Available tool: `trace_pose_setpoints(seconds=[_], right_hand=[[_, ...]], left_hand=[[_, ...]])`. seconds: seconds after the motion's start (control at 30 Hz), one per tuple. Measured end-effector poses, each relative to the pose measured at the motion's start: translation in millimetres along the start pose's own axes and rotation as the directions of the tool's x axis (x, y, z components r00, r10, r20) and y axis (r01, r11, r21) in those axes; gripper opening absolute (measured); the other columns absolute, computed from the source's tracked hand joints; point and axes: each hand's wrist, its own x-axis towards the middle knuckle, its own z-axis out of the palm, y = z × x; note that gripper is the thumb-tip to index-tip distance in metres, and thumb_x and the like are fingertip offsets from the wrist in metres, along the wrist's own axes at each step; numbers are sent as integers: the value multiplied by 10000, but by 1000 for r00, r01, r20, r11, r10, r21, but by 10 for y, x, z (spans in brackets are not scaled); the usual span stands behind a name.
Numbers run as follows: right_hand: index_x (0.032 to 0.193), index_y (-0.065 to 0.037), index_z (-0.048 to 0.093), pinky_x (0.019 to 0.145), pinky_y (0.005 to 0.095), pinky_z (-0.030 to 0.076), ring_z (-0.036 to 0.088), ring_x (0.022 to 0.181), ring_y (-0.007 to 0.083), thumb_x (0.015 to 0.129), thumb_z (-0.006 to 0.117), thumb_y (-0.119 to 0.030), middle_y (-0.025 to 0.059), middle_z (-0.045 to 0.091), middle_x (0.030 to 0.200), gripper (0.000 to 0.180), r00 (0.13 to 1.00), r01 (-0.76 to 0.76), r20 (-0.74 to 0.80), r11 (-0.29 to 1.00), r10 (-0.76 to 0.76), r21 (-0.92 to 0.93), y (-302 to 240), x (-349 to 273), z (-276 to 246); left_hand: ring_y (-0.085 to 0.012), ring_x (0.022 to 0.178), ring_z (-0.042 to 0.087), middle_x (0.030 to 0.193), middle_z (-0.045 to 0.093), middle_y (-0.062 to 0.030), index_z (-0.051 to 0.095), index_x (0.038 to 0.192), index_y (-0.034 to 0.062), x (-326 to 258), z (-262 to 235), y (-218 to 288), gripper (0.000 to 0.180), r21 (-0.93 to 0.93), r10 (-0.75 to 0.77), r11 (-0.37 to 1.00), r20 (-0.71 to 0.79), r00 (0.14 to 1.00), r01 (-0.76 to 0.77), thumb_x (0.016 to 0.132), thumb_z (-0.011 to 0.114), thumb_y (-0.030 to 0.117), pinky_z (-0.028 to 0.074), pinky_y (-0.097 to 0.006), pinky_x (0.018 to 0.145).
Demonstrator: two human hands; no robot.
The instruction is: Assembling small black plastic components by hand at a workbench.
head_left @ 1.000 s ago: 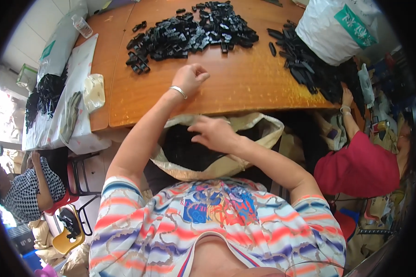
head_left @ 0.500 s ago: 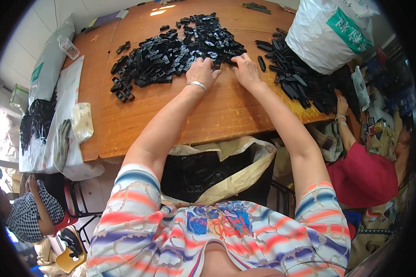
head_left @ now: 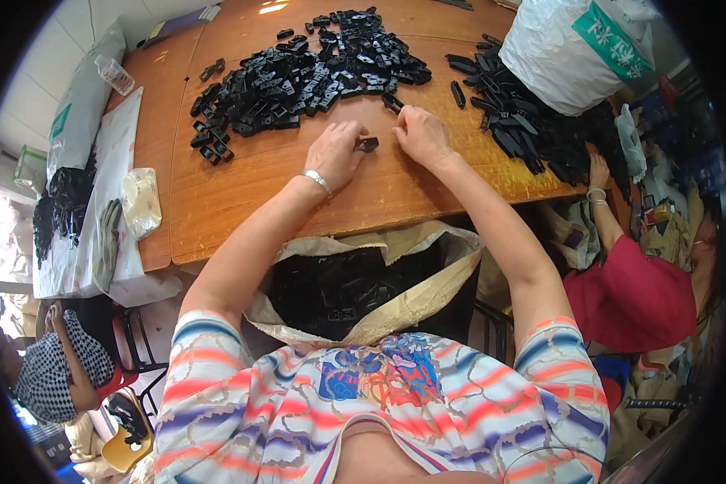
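A large heap of small black plastic parts (head_left: 298, 85) is spread over the far half of the wooden table (head_left: 250, 198). My left hand (head_left: 336, 155) is on the near side of the heap, its fingers closed on a short black plastic part (head_left: 367, 145) that pokes out to the right. To its right, my right hand (head_left: 422, 135) pinches another black plastic part (head_left: 393, 102), which points up and left toward the heap. The fingers partly hide both pieces. Below the table edge an open woven sack (head_left: 407, 310) holds more black parts.
A pile of longer black pieces (head_left: 512, 133) lies at the right, beside a full white bag (head_left: 552, 64). A co-worker's hand (head_left: 598, 168) rests at that pile's edge. At the left are a plastic bottle (head_left: 114, 75), gloves (head_left: 107, 242) and another seated person (head_left: 60, 363).
Both hands have drawn back from the heap's near edge toward me, the left one further. A black part now shows in each hand.
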Motion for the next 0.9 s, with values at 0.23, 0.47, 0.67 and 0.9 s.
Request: trace_pose_setpoints(seconds=[0.23, 0.47, 0.67, 0.9], right_hand=[[872, -72, 668, 739, 404, 515, 643, 854, 324, 810, 645, -107, 123, 643, 878, 76, 996, -30, -82, 984, 45, 174, 355, -34, -257], [980, -94, 653, 784, 432, 502, 619, 910, 345, 791, 699, -107, 137, 614, 986, 195, 996, 86, 5, 996, -86, 11, 184, -125, -220], [912, -35, 631, 773, 414, 503, 619, 882, 343, 770, 718, -114, 144, 621, 929, 185, 997, 50, 48, 972, -63, 229, -29, -225, -150], [888, -51, 624, 733, 403, 506, 621, 842, 336, 731, 743, -91, 118, 612, 897, 201, 963, 260, -5, 923, -270, 283, -567, -317, -54]], left_hand=[[-289, 986, 555, 999, 598, -100, 587, 1101, 72, -281, -82, 71, 407, -106, 6, 994, -25, 1000, -9, 723, 737, 96, 473, -383, 867], [-297, 987, 533, 982, 569, -100, 650, 975, 59, -331, -24, -67, 303, -95, -19, 995, -63, 998, 13, 707, 769, 135, 476, -373, 864], [-296, 963, 538, 942, 570, -103, 667, 915, 53, -331, 11, -51, 255, -133, -74, 989, -89, 993, 62, 699, 773, 136, 477, -376, 845], [-311, 944, 546, 928, 576, -113, 659, 941, 41, -336, 15, -73, 270, -110, -96, 990, -62, 993, 89, 712, 764, 140, 464, -387, 832]])
